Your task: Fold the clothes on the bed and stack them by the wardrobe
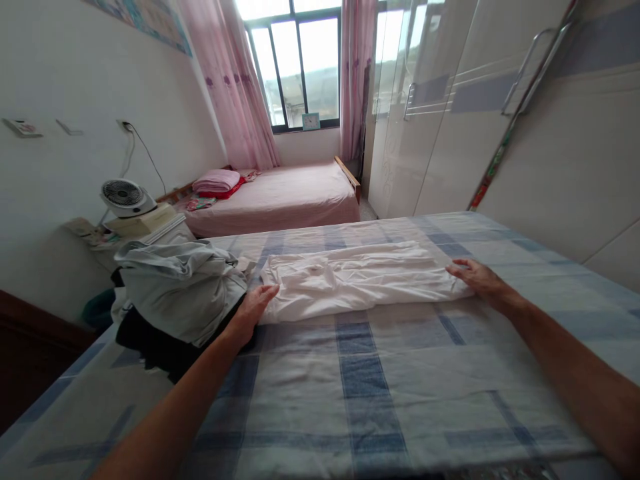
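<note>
A white garment [350, 277] lies folded into a long strip across the blue-and-white checked bed sheet [360, 393]. My left hand [255, 307] rests at its left end, fingers flat and pressed on the cloth edge. Over at the strip's right end my right hand [473, 277] lies flat, fingers stretched out on the fabric. Neither hand grips anything.
A heap of grey and dark clothes [175, 300] sits at the left of the bed. A small fan [125, 197] stands on a side table by the wall. Beyond are a pink bed [285, 197], a window and a tall white wardrobe [475, 113] at the right.
</note>
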Motion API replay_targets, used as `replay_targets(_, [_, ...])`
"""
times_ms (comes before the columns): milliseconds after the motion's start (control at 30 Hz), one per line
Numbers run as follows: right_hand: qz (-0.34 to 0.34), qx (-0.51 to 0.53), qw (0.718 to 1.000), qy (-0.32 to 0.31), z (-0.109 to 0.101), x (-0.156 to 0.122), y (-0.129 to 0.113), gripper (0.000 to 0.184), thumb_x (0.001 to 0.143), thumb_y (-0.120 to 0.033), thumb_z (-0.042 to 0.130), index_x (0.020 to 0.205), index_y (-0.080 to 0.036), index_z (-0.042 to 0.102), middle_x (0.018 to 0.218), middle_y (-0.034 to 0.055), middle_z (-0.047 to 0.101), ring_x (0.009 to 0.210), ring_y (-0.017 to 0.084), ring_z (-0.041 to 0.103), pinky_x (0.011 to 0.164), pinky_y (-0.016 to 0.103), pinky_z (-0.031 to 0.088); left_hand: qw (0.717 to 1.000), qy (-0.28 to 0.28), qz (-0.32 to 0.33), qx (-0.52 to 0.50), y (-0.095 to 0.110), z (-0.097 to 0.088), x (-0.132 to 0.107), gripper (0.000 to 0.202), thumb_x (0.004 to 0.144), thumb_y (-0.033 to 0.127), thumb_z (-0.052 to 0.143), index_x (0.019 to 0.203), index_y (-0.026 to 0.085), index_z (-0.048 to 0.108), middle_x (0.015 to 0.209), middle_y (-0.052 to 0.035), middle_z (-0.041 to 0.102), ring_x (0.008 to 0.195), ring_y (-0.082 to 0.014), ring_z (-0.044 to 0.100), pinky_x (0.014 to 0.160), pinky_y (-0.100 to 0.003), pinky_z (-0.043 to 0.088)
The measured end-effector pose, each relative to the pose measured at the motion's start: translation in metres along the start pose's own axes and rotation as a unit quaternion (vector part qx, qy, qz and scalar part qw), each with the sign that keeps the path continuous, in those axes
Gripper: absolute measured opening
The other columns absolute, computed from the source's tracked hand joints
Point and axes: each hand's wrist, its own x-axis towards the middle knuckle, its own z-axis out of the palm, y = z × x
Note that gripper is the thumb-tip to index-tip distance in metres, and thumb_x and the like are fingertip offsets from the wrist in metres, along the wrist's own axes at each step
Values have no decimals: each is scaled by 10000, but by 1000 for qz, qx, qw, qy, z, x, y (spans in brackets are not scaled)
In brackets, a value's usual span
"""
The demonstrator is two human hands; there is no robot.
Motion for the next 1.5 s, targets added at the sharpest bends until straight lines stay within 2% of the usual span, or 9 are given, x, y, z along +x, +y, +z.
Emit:
replay_targets(133, [-36,32,998,-43,-7,-12,12,691,729,-465,583,1314,-121,453,973,144,665,804,216,605,664,285,446,999,-32,-4,-39,5,3,-20,739,635,443,689,1252,87,492,798,-48,671,669,-165,609,594,-250,452])
replay_targets(267, [-108,5,992,59,-11,-22,2,582,764,-425,509,1283,-163,497,858,60,632,701,158,553,667,272,437,995,-12,75,-69,8,-1,-24,673,698,399,614,1296,128,469,803,-11,645,659,-122,559,581,-207,407])
replay_targets(333, [-110,-32,989,92,-11,-23,-2,564,764,-404,481,1274,-165,510,852,57,633,679,153,548,659,275,438,996,-21,81,-28,5,-7,-24,647,701,358,579,1301,141,473,744,14,625,603,-105,518,544,-197,371])
replay_targets(500, [-88,-144,985,36,-9,-18,3,477,719,-398,487,1103,-155,632,906,89,677,711,200,618,711,327,474,988,-82,38,125,-4,-21,-19,644,669,408,558,1231,93,545,745,-13,652,614,-146,550,556,-236,393])
replay_targets(600, [-159,-154,973,64,-9,-13,-2,411,732,-439,477,997,-188,667,997,85,665,747,201,627,758,352,483,974,-42,47,215,2,-20,-9,677,729,540,506,1250,109,535,767,-37,665,684,-193,605,624,-276,434])
replay_targets(700, [-215,-149,965,-24,-6,-10,-15,332,722,-458,520,877,-219,693,964,55,672,812,203,629,764,334,492,951,0,62,302,9,-8,0,641,772,558,469,1249,137,540,835,-62,677,770,-224,637,714,-303,451])
replay_targets(1000, [-278,-101,953,-70,14,-18,-6,282,741,-387,527,904,-224,691,1071,51,650,934,205,621,848,326,486,924,71,160,340,-18,19,-9,449,809,269,415,1235,191,535,937,-49,659,717,-172,627,691,-270,467])
replay_targets(1300, [-306,-234,923,16,23,-21,-11,229,807,-310,437,787,-216,644,905,53,655,848,203,613,753,310,474,953,81,144,255,-20,12,-3,459,738,267,453,1163,175,600,811,-10,626,599,-134,551,621,-249,456])
replay_targets(1500, [-277,-196,933,123,20,-20,-11,227,811,-309,422,877,-217,620,1000,64,641,896,229,617,792,342,462,953,87,154,246,-15,11,-5,475,713,250,450,1156,165,601,764,2,604,608,-135,538,634,-247,438])
